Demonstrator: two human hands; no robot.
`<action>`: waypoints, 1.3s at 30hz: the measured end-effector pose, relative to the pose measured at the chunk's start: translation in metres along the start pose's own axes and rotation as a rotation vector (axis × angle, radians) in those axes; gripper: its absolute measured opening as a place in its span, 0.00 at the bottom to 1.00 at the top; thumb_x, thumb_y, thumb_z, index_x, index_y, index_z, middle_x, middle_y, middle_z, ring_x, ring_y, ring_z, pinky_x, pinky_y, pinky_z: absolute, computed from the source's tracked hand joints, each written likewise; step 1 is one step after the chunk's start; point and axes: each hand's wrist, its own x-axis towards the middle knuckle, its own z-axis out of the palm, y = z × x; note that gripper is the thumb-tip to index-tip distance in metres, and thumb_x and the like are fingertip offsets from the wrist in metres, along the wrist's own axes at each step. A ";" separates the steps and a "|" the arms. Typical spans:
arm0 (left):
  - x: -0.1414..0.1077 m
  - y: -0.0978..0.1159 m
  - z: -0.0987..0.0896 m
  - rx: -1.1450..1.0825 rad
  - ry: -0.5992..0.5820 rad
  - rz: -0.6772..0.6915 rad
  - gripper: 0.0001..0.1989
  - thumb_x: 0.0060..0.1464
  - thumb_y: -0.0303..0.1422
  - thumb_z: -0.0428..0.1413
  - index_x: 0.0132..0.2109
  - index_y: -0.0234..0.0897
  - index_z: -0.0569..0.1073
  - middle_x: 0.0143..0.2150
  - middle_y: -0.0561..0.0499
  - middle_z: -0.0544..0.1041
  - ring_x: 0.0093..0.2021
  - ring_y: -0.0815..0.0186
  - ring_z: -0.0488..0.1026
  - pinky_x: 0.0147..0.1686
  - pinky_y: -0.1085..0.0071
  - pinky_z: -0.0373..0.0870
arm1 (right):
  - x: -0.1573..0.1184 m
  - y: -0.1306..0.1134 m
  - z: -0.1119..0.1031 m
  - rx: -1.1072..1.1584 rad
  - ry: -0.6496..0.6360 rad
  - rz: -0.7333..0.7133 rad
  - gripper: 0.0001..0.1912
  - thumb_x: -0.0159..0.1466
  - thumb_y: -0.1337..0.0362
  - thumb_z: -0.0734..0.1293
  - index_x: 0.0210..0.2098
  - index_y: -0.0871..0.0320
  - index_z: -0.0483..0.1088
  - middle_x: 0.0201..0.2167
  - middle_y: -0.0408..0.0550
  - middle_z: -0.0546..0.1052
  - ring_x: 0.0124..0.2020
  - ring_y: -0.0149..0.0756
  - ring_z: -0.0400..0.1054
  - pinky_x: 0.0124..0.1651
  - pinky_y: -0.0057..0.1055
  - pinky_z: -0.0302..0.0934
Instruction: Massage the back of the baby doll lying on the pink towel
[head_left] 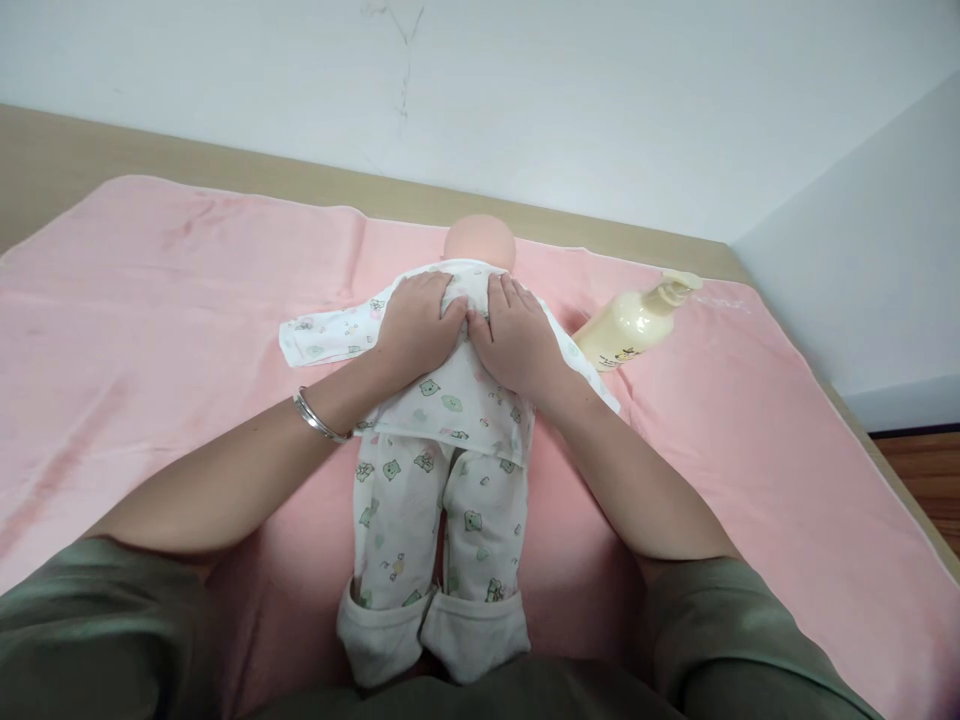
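A baby doll (480,240) lies on a pink blanket, its bare head at the far end and no face showing. It wears a white top (469,400) and white trousers (401,510), both printed with small green animals. My left hand (421,325) rests flat on the upper part of the top, fingers stretched away from me. Beside it my right hand (517,335) lies flat on the same cloth, the two thumbs nearly touching. Neither hand grips anything. A silver bangle (313,415) circles my left wrist.
The pink blanket (187,350) covers most of a wooden surface (225,155). A pale yellow pump bottle (630,325) stands tilted in view, right of the doll's sleeve. A white wall (525,110) rises behind, and another closes off the right.
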 end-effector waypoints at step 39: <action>-0.006 0.010 -0.009 0.172 -0.008 0.078 0.21 0.68 0.32 0.38 0.48 0.29 0.75 0.52 0.33 0.80 0.55 0.48 0.75 0.61 0.50 0.71 | -0.012 -0.006 -0.023 0.059 -0.065 -0.035 0.25 0.76 0.60 0.51 0.62 0.67 0.68 0.66 0.64 0.71 0.69 0.57 0.64 0.70 0.53 0.61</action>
